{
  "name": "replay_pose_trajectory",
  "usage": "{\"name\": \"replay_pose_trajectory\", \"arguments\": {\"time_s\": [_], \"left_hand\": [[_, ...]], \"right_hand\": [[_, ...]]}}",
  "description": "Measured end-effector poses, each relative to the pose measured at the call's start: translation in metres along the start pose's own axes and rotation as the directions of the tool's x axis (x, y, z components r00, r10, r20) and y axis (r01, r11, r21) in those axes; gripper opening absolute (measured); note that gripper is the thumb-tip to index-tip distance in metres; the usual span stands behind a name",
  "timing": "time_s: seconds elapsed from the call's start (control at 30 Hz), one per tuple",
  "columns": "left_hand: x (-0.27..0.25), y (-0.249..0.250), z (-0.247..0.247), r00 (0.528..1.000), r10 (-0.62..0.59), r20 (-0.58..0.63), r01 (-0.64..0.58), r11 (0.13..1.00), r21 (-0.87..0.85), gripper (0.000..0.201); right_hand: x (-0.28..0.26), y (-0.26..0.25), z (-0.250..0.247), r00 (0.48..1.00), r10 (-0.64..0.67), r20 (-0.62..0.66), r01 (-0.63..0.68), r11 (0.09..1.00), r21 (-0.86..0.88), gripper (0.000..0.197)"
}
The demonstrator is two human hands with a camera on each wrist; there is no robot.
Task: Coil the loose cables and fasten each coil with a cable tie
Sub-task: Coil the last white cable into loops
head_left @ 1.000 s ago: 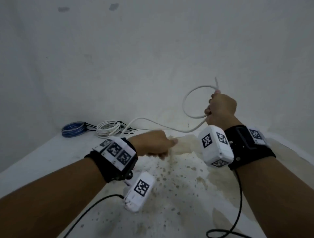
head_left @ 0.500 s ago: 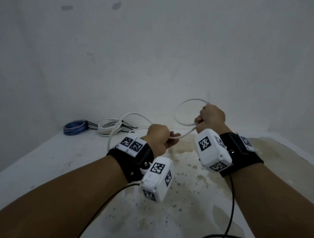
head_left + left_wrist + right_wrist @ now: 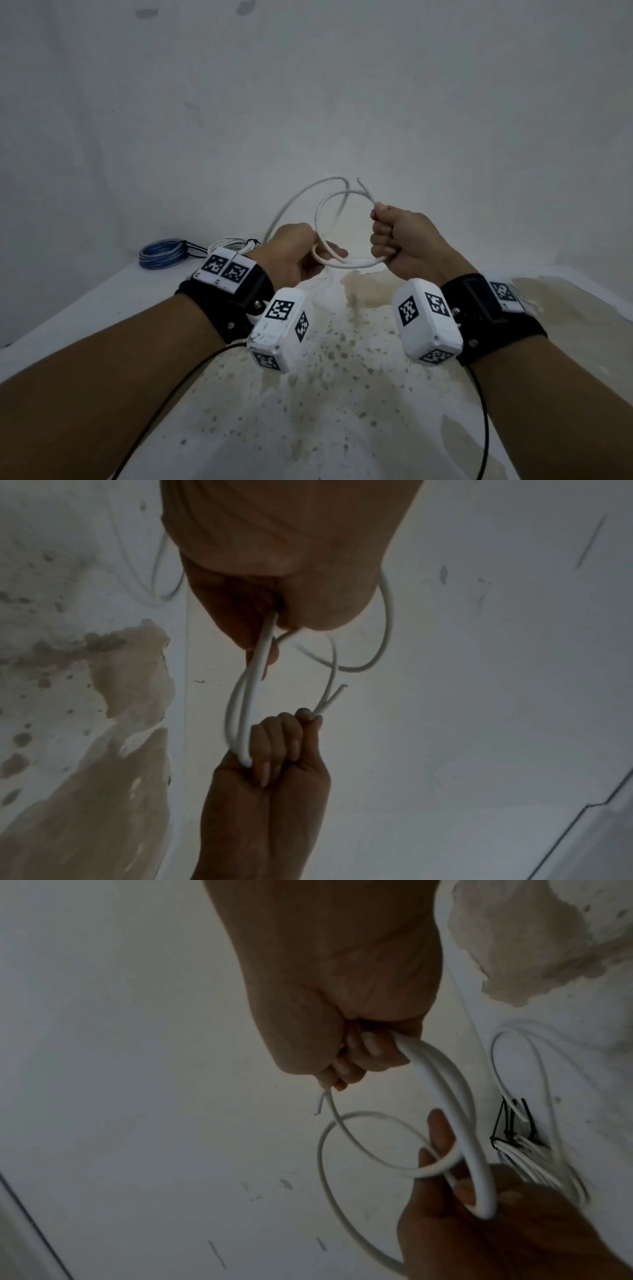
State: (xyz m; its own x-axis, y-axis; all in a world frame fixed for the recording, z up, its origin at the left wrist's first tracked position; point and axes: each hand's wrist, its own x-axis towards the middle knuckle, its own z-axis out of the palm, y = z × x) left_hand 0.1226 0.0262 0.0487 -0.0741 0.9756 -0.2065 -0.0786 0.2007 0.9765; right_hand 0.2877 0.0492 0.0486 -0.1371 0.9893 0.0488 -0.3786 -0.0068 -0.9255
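Note:
A loose white cable (image 3: 346, 263) hangs in loops in the air between my two hands. My right hand (image 3: 400, 241) grips the loops in a fist, and the cable's bare end (image 3: 363, 186) sticks up past its knuckles. My left hand (image 3: 301, 258) pinches the cable's lower strands between thumb and fingers. The left wrist view has two strands (image 3: 251, 696) running from my left fingers down into my right fist (image 3: 284, 748). In the right wrist view the loops (image 3: 455, 1102) leave my right fingers (image 3: 363, 1056) and cross my left fingers (image 3: 441, 1139).
A blue coil (image 3: 163, 253) and a white coil (image 3: 230, 244) lie at the table's far left, both bound with black ties (image 3: 510, 1129). The white table (image 3: 102, 308) bears a brown stain (image 3: 370, 294) under my hands. Black wrist-camera leads trail off the near edge.
My left hand rose from the table and closed in on my right hand. A second loop of the white cable now stands beside the first.

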Motion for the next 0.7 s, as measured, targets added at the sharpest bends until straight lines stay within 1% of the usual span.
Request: {"name": "replay_pose_trajectory", "arguments": {"time_s": [0.03, 0.1, 0.17, 0.2, 0.27, 0.33, 0.4, 0.47, 0.5, 0.53, 0.57, 0.6, 0.63, 0.67, 0.7], "left_hand": [[-0.001, 0.003, -0.001, 1.000, -0.008, -0.010, 0.008, 0.999, 0.043, 0.034], [0.001, 0.006, -0.006, 0.999, -0.032, -0.040, 0.040, 0.977, 0.211, 0.032], [0.004, 0.006, -0.011, 0.997, -0.063, -0.046, 0.076, 0.914, 0.399, 0.026], [0.005, 0.004, -0.015, 0.996, -0.080, -0.040, 0.090, 0.884, 0.459, 0.026], [0.005, 0.001, -0.022, 0.994, -0.105, -0.019, 0.100, 0.854, 0.511, 0.028], [0.004, -0.003, -0.024, 0.995, -0.095, 0.022, 0.063, 0.796, 0.601, 0.031], [0.004, -0.007, -0.024, 0.995, -0.070, 0.071, -0.001, 0.705, 0.709, 0.032], [0.003, -0.009, -0.026, 0.991, -0.055, 0.118, -0.055, 0.651, 0.758, 0.030], [0.004, -0.009, -0.026, 0.989, -0.042, 0.138, -0.080, 0.639, 0.765, 0.029], [0.004, -0.008, -0.027, 0.988, -0.030, 0.154, -0.100, 0.633, 0.767, 0.029], [0.003, -0.006, -0.026, 0.986, -0.019, 0.168, -0.117, 0.636, 0.763, 0.029], [0.003, -0.005, -0.025, 0.983, -0.003, 0.182, -0.136, 0.651, 0.747, 0.029], [0.002, -0.005, -0.023, 0.981, 0.022, 0.190, -0.154, 0.682, 0.715, 0.028], [0.003, -0.005, -0.020, 0.980, 0.056, 0.192, -0.172, 0.727, 0.664, 0.027], [0.003, -0.006, -0.017, 0.977, 0.097, 0.192, -0.195, 0.774, 0.602, 0.026]], "right_hand": [[0.000, 0.002, 0.001, 1.000, 0.001, 0.002, -0.001, 1.000, -0.014, 0.030], [-0.001, 0.005, 0.001, 1.000, 0.006, 0.026, -0.004, 0.999, -0.052, 0.029], [-0.003, 0.007, 0.000, 0.995, 0.018, 0.098, -0.005, 0.991, -0.134, 0.028], [-0.004, 0.007, -0.001, 0.990, 0.025, 0.142, 0.000, 0.985, -0.173, 0.027], [-0.006, 0.007, -0.001, 0.977, 0.017, 0.213, 0.030, 0.975, -0.219, 0.027], [-0.006, 0.007, 0.001, 0.968, 0.003, 0.251, 0.070, 0.957, -0.281, 0.027], [-0.005, 0.008, 0.007, 0.962, -0.004, 0.272, 0.102, 0.932, -0.347, 0.027], [-0.004, 0.007, 0.014, 0.964, -0.020, 0.264, 0.130, 0.905, -0.405, 0.027], [-0.002, 0.007, 0.017, 0.970, -0.048, 0.239, 0.145, 0.903, -0.405, 0.025], [0.002, 0.006, 0.018, 0.982, -0.092, 0.166, 0.148, 0.917, -0.369, 0.021], [0.005, 0.003, 0.018, 0.990, -0.127, 0.056, 0.138, 0.937, -0.322, 0.015], [0.012, 0.002, 0.011, 0.983, -0.169, -0.069, 0.134, 0.922, -0.362, 0.012], [0.019, 0.001, 0.003, 0.959, -0.212, -0.190, 0.102, 0.878, -0.467, 0.015], [0.023, 0.000, -0.003, 0.936, -0.154, -0.316, 0.002, 0.901, -0.434, 0.013], [0.026, 0.001, -0.009, 0.900, -0.114, -0.421, -0.079, 0.906, -0.415, 0.013]]}}
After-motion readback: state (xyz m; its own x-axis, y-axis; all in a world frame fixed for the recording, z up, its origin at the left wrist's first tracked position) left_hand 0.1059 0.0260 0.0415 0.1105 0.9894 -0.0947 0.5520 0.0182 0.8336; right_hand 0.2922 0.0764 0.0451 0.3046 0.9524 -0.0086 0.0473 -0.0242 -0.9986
